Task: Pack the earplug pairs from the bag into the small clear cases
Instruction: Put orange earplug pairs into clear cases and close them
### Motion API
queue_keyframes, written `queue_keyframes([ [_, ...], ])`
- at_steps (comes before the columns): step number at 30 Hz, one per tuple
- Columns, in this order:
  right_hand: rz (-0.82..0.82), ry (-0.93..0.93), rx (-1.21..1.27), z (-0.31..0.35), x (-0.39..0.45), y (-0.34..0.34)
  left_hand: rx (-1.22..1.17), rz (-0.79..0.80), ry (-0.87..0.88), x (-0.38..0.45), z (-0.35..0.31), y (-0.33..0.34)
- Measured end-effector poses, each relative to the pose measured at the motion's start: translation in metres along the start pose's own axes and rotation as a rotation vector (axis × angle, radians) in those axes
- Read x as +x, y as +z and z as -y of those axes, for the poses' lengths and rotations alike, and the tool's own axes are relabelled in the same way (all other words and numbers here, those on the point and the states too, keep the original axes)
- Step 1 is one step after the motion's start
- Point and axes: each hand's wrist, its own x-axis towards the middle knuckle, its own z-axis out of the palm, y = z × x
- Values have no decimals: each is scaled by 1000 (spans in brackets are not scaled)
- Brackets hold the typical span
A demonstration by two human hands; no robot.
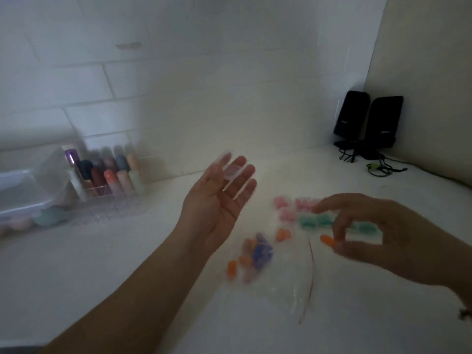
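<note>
White counter (pixel 127 264) against tiled wall, dim light. Left hand (pixel 217 200) palm up, fingers straight, a small clear case (pixel 233 172) lying across them (blurred). Right hand (pixel 378 233) pinches one orange earplug (pixel 328 240) between thumb and forefinger. Clear bag (pixel 275 272) on counter with orange and purple earplugs (pixel 255 251); pink and green filled cases (pixel 311 213) beyond it.

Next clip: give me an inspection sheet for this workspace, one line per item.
Surface: white counter, dim, blurred.
Job's things: clear case on left palm; orange earplug pinched by right hand; bag lying flat, holding orange and purple earplugs; filled cases with pink and green pairs behind.
Clutter: organizer of coloured tubes, far left.
Hands: left hand open, palm up; right hand pinching.
Cables: black cables beside speakers.
Surroundings: tiled wall.
</note>
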Motion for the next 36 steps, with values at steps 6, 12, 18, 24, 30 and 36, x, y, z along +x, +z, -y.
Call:
queue_keyframes([
  [6, -462, -33, 376, 15, 8, 26, 220, 311, -157, -22, 43, 16],
  [12, -563, -160, -10, 17, 11, 45, 289, 370, -169, -26, 41, 9],
  [18, -690, -215, 21, 24, 11, 48, 488, 432, -62, -30, 42, 7],
  [24, -664, -189, -29, 24, 16, 55, 448, 506, -129, -35, 43, 7],
  [30, -552, -211, -89, 19, 17, 58, 298, 434, -241, -33, 42, 8],
  [36, -599, -239, -144, 21, 13, 50, 244, 365, -228, -24, 37, 5],
])
